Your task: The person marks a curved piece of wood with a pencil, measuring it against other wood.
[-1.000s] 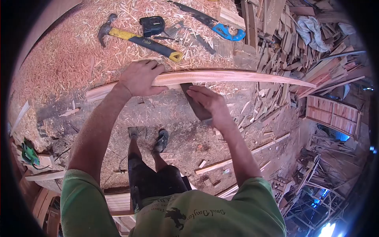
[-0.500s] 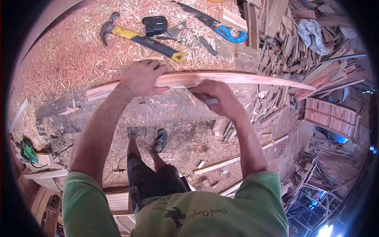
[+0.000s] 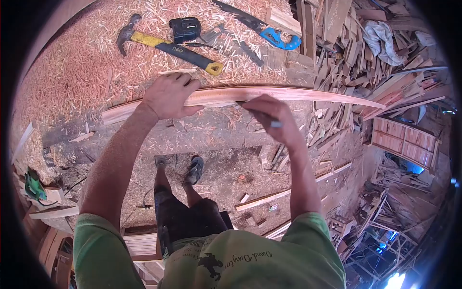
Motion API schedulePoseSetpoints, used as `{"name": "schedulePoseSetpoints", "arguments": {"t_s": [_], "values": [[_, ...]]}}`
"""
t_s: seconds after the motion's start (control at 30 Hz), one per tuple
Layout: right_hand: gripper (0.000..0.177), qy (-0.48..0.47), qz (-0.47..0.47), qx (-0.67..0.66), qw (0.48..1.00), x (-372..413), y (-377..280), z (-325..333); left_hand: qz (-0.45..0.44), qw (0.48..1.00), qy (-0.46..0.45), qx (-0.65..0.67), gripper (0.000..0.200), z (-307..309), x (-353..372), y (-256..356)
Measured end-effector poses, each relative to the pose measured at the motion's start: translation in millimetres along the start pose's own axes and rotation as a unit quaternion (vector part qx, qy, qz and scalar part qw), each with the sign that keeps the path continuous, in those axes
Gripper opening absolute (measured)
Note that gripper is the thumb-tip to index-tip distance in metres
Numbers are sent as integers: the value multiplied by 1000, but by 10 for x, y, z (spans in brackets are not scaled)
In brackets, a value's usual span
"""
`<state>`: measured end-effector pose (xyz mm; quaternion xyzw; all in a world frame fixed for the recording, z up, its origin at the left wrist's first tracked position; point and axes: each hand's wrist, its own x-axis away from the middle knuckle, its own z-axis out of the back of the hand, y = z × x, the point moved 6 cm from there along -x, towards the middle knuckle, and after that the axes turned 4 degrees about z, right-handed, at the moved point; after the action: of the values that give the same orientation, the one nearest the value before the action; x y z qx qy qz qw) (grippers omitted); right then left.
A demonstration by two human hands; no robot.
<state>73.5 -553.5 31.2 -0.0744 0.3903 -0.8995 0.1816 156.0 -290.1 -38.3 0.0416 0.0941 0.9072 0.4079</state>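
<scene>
A long, slightly curved strip of reddish wood [image 3: 288, 94] lies across the workbench [image 3: 192, 135] and tapers toward its right end. My left hand [image 3: 171, 96] is closed over the strip left of its middle, fingers on the far side and thumb on the near side. Right of it, my right hand [image 3: 267, 115] is closed on a small hand tool [image 3: 275, 124]. The tool's dark tip sits at the strip's near edge, and a pale bluish end shows below my fist. Motion blur hides its exact kind.
Beyond the strip lie a claw hammer [image 3: 168, 47], a black tape measure [image 3: 185, 30] and a blue-handled handsaw [image 3: 279, 38] among wood shavings. Scrap wood [image 3: 337, 67] is heaped at the right. A green power tool [image 3: 34, 185] rests at the lower left.
My right hand has moved a little to the right along the strip with the tool. My left hand and the strip have shifted slightly left in view.
</scene>
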Motion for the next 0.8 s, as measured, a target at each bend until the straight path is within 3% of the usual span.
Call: {"name": "schedulePoseSetpoints", "arguments": {"t_s": [0.07,0.13,0.23,0.33,0.37,0.57,0.67,0.77,0.8], "values": [[24,-69,-2,-1,998,-282,93,132,-10,1000,8,-1,61,-11,3,13],[21,-156,-145,-55,976,-524,237,165,-12,1000,-3,2,65,-9,-8,4],[22,-194,-183,-78,961,-602,412,62,-9,1000,-25,6,67,3,-2,35],[27,-132,21,-3,991,-459,164,159,-2,1000,-4,7,63,16,-4,26],[31,-108,-4,-11,994,-379,101,192,-2,1000,9,6,61,20,-3,9],[32,-63,52,-26,996,-311,-114,110,-9,1000,20,9,63,12,4,4],[29,-77,52,19,996,-284,-86,18,8,1000,-13,13,64,32,-1,14],[21,-124,68,11,990,-518,-119,92,-8,1000,9,4,66,5,5,13],[20,-146,20,4,989,-581,11,62,-12,1000,13,2,66,5,-4,-1]]}}
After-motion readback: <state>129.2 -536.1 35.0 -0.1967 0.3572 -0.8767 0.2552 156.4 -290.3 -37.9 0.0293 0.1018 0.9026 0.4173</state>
